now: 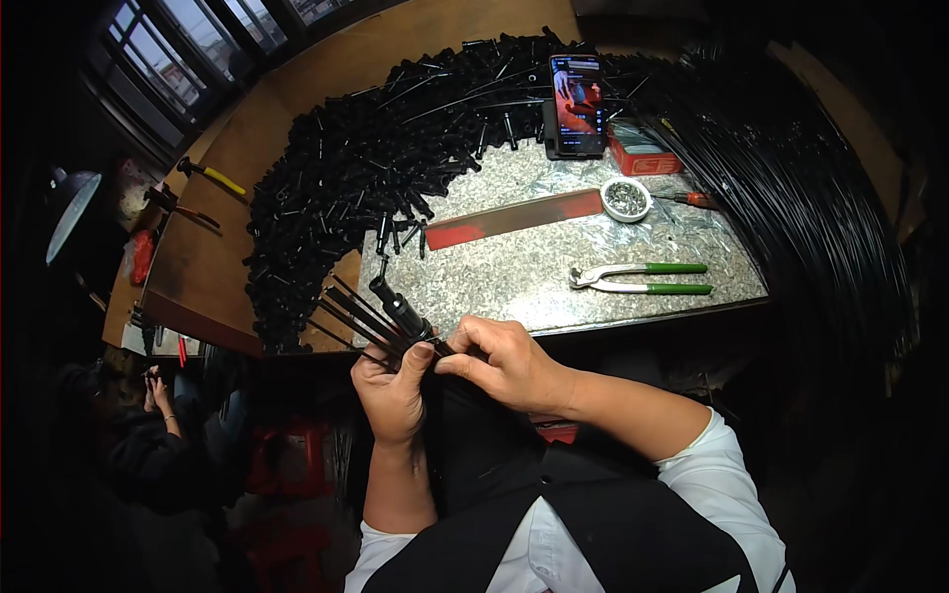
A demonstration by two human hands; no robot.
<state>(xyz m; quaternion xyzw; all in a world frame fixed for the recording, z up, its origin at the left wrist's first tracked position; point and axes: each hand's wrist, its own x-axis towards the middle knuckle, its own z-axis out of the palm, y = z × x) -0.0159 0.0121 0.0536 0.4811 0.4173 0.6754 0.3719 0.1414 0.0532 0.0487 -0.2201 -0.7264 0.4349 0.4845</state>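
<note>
My left hand (393, 385) is closed round the lower end of a black umbrella frame (400, 311): a stepped black tube with several thin dark ribs fanned out at its left. The frame tilts up and away, over the table's front edge. My right hand (504, 366) meets it from the right, thumb and forefinger pinched together by the tube's lower end. What lies between those fingertips is too small to make out. Nearest on the table are a long flat bar (514, 219), dark with red ends, and end-cutting pincers (641, 279) with green handles.
A large heap of black tubular parts (366, 148) covers the left and back. Long black rods (791, 168) lie at right. A white bowl (626, 200) of small metal pieces, a propped phone (577, 104) and a red box (643, 148) stand behind. Another person's hand (156, 390) shows at lower left.
</note>
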